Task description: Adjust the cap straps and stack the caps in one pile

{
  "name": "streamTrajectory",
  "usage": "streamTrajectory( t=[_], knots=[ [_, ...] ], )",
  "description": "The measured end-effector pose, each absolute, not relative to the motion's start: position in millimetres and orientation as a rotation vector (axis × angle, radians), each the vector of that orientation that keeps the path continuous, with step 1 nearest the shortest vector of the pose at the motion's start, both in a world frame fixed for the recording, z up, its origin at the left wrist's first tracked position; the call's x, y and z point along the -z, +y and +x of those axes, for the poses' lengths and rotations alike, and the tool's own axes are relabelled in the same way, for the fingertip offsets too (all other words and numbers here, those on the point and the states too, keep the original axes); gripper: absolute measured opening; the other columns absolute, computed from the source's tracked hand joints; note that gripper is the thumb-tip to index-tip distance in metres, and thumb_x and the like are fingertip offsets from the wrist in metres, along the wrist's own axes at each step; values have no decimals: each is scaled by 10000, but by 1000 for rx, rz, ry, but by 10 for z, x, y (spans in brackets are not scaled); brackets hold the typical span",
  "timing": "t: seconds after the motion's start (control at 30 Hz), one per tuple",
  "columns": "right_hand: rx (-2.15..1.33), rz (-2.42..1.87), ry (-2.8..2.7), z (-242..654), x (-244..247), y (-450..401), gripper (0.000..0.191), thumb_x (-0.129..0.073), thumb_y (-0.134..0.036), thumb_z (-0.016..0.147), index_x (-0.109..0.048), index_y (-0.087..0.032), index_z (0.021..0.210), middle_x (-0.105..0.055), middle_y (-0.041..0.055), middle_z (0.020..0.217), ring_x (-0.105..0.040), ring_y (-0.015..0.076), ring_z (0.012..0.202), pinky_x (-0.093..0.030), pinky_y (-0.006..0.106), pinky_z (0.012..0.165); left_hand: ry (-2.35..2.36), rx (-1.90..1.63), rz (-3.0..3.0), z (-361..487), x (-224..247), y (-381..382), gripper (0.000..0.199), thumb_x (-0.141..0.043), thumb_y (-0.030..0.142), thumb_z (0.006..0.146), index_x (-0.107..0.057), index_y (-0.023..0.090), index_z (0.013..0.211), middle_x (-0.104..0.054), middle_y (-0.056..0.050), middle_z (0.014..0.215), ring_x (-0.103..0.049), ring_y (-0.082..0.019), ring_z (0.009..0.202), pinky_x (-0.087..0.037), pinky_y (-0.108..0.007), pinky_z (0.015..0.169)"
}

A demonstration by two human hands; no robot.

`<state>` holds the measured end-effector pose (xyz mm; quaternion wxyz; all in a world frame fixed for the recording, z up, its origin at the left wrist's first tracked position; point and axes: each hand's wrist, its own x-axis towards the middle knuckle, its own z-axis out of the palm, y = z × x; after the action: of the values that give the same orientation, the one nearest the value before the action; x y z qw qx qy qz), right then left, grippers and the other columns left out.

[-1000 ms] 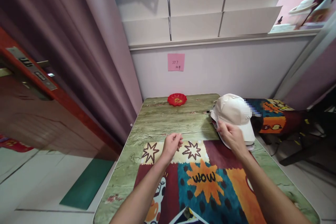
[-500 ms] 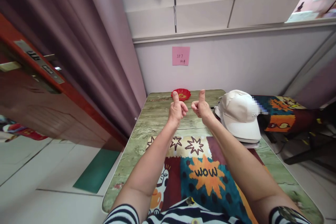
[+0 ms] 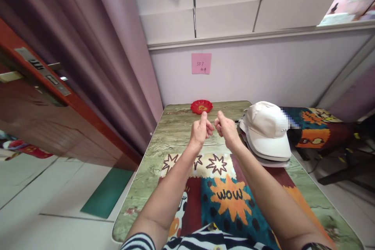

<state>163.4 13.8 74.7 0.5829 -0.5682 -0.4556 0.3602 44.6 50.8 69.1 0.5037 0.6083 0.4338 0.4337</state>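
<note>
Over the far half of the table, my left hand (image 3: 200, 129) is closed with its fingers curled in and the thumb on top. Facing it across a small gap, my right hand (image 3: 225, 125) is closed in the same way, thumb tilted inward. Neither holds anything that I can see. Just beyond the thumbs, a red scalloped dish (image 3: 201, 106) with a yellow mark inside sits near the table's back edge. To the right of my right hand lie white caps (image 3: 267, 125), apparently stacked.
The wood-patterned table (image 3: 172, 125) carries a colourful "WOW" cloth (image 3: 231, 193) under my forearms. A pink note (image 3: 201, 63) is stuck on the wall behind. At left are a purple curtain (image 3: 117, 47) and a wooden door (image 3: 88, 121); a green mat (image 3: 107, 191) lies on the floor.
My upright thumbs have tipped forward and inward. Both hands have come slightly closer together and sit a little lower, leaving the red dish more visible.
</note>
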Motion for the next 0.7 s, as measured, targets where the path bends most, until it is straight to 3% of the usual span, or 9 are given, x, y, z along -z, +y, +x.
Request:
streamTrajectory(
  t=[0.07,0.1,0.17,0.23,0.3,0.43,0.53,0.7],
  knots=[
    [-539,-1477,-1225,1627,-627,64,495,-557,-583,895,-665,-153,1115,-566,-25,588,-467,137,504,-339,251,519,1101,-1035,1654,393,-600,439,496,-461,532,968,-726,128,1075,-675,-32,660,-501,-99,453,-407,-226,496],
    [-355,-1583,-1321,1621,-575,30,541,-580,-475,894,-582,-154,1330,-631,-10,664,-519,152,543,-361,255,551,1159,-1029,1798,366,-573,395,446,-515,417,957,-643,156,1296,-719,-38,773,-550,-107,509,-441,-227,543],
    [6,-1788,-1477,1609,-499,-14,746,-556,-301,888,-311,-160,1578,-699,23,781,-587,174,604,-375,264,584,1340,-989,2110,325,-556,305,692,-545,219,920,-334,236,1579,-747,-58,982,-635,-132,640,-490,-245,642],
    [300,-1896,-1546,1602,-469,-20,841,-514,-196,877,-148,-141,1632,-707,42,800,-604,184,620,-375,275,588,1560,-889,2352,315,-584,234,866,-529,125,901,-102,270,1641,-730,-88,1080,-670,-157,706,-509,-267,680],
    [510,-1901,-1562,1603,-483,6,882,-491,-139,859,-81,-132,1641,-689,36,770,-597,187,624,-386,288,601,1737,-774,2487,330,-642,203,914,-520,100,902,-13,266,1644,-715,-110,1092,-678,-170,704,-520,-278,677],
    [709,-1809,-1587,1619,-629,66,926,-473,-101,840,-14,-136,1644,-645,15,735,-561,189,646,-427,322,699,1882,-724,2630,374,-802,237,894,-464,74,921,36,252,1641,-699,-118,1073,-665,-179,706,-538,-295,685],
    [744,-1737,-1605,1619,-790,72,950,-505,-127,848,15,-138,1643,-658,29,796,-557,204,721,-440,388,865,1861,-784,2680,387,-930,260,866,-438,77,933,27,246,1644,-686,-127,1096,-650,-182,729,-544,-296,694],
    [762,-1698,-1560,1596,-942,75,955,-511,-119,859,32,-147,1644,-654,27,812,-543,222,786,-336,508,1070,1813,-849,2689,412,-1056,239,865,-473,98,932,-3,221,1647,-665,-144,1102,-630,-184,731,-545,-306,689]
  ],
)
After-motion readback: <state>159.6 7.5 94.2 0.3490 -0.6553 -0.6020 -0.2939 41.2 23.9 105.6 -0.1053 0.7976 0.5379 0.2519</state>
